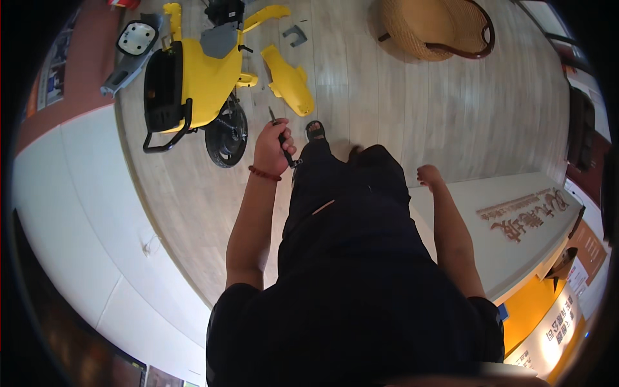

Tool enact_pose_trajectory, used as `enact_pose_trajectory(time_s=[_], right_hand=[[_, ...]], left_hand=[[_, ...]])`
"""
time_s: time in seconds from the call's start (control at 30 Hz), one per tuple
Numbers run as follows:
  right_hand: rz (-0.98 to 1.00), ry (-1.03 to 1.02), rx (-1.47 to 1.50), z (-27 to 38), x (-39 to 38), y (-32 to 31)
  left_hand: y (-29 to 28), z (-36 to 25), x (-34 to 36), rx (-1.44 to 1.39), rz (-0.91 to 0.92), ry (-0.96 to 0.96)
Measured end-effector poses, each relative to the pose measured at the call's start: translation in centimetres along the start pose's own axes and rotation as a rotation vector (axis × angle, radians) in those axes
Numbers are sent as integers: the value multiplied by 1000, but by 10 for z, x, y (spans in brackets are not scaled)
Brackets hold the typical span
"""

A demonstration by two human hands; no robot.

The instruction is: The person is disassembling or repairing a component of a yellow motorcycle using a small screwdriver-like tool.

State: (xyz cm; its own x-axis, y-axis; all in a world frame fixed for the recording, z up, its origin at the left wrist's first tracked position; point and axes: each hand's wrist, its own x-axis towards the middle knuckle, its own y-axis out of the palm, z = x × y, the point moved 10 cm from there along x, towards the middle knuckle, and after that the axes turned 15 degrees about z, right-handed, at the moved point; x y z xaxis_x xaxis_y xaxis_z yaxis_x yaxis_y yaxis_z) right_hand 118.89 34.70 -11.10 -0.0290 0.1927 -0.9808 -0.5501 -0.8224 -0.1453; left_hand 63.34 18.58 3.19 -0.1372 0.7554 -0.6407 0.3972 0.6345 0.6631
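My left hand (275, 145) is closed around a black hand tool (285, 149). A thin shaft sticks out above the fist and a thicker dark end comes out below it; the exact kind I cannot make out. Ahead and to the left of this hand stands a yellow electric scooter (205, 80) with a black rear rack and its back wheel showing. A loose yellow body panel (288, 79) lies on the floor just beyond the fist. Off to my right side hangs my right hand (430, 176), its fingers curled in and nothing visible in them.
A small grey U-shaped part (295, 35) lies on the floor past the panel. Left of the scooter rests a grey part with a pale pad (137, 39). A wicker chair (429, 29) stands far right. White walls (84, 151) and a lettered counter (474, 226) flank me.
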Motion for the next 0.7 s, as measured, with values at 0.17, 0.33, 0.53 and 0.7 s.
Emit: enact_pose_trajectory(time_s=[0.17, 0.33, 0.53, 0.7], right_hand=[[-5, -134, -169, 148, 67, -54], [-194, -566, -1185, 352, 125, -55], [-128, -538, -1031, 575, 238, -40], [-89, -686, -1067, 699, 383, 15]], left_hand=[[-4, -29, 7, -34, -114, 44], [-5, -30, 28, -99, -234, 140], [-17, 0, 135, -236, -361, 208], [-63, 68, 291, -335, -378, 183]])
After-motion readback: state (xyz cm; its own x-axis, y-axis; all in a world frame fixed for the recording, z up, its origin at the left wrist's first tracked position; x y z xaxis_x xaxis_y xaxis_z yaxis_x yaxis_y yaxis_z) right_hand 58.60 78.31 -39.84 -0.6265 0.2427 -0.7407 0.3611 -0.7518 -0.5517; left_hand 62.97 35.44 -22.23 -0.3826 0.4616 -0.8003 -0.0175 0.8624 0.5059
